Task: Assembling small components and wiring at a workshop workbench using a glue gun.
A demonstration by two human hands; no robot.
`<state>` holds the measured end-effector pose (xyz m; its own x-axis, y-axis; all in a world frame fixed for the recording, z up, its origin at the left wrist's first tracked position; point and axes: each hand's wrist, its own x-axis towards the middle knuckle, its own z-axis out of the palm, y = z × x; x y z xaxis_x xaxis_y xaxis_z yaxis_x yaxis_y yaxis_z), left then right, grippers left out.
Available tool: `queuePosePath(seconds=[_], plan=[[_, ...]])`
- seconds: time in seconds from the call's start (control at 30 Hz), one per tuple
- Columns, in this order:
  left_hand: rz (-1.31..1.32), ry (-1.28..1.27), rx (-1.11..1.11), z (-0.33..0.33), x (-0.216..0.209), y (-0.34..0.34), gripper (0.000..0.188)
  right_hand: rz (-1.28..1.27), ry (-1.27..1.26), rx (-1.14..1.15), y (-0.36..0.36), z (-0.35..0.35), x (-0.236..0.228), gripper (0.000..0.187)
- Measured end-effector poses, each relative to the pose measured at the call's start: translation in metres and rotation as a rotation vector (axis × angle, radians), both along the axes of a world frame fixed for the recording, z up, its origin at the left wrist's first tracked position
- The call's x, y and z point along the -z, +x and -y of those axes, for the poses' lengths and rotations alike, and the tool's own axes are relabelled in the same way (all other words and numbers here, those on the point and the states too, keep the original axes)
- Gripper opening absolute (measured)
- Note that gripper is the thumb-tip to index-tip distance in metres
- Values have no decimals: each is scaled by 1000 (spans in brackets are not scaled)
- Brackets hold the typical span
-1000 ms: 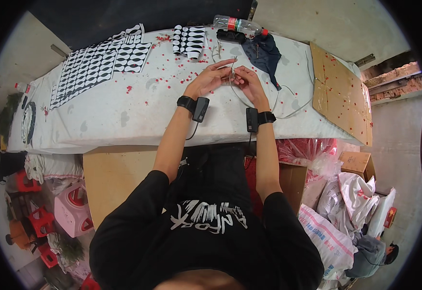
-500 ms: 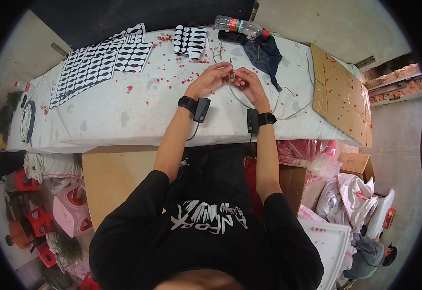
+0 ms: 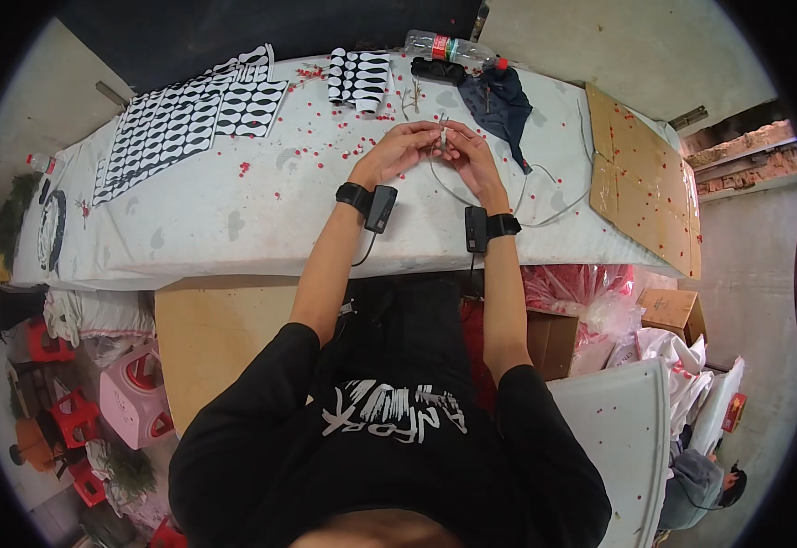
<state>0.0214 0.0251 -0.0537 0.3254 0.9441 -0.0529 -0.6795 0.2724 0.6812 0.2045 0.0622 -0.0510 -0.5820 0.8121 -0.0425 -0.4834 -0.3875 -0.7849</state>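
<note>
Above the far half of the white-covered table, my left hand (image 3: 397, 152) and my right hand (image 3: 474, 163) meet with fingertips pinched together. Between them is a short thin stem (image 3: 443, 120), its tip poking up past the fingers. A narrow grey strip (image 3: 450, 190) is pinched there too; it loops down from the fingertips and passes under my right wrist. Something pale shows at the pinch, too small to make out. Just beyond my fingers lie a few bare twigs (image 3: 412, 96), and a dark blue cloth (image 3: 499, 108) is to the right.
Red berries are scattered over the table cover (image 3: 262, 228). Black-and-white patterned sheets (image 3: 179, 128) lie at the left, a folded one (image 3: 359, 78) at the back. A plastic bottle (image 3: 453, 49) rests behind. Cardboard (image 3: 640, 173) covers the right end. A white tray (image 3: 613, 438) sits at lower right.
My joined fingertips have shifted slightly right, and the pale bit between them shows more. At lower right the white tray has swung up and covers more of the bags.
</note>
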Motion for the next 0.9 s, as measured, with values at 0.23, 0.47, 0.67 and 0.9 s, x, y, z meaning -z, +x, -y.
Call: queuePosePath(seconds=[0.23, 0.47, 0.67, 0.9], plan=[[-17, 28, 19, 1, -1, 0, 21, 12, 18, 3, 2, -3, 5, 22], [19, 4, 9, -2, 4, 0, 21, -35, 13, 7, 3, -3, 6, 19], [-55, 60, 26, -1, 11, 0, 24, 101, 51, 4, 3, 4, 1, 15], [-49, 56, 70, -8, 13, 3, 25, -15, 109, -12, 7, 0, 8, 18]])
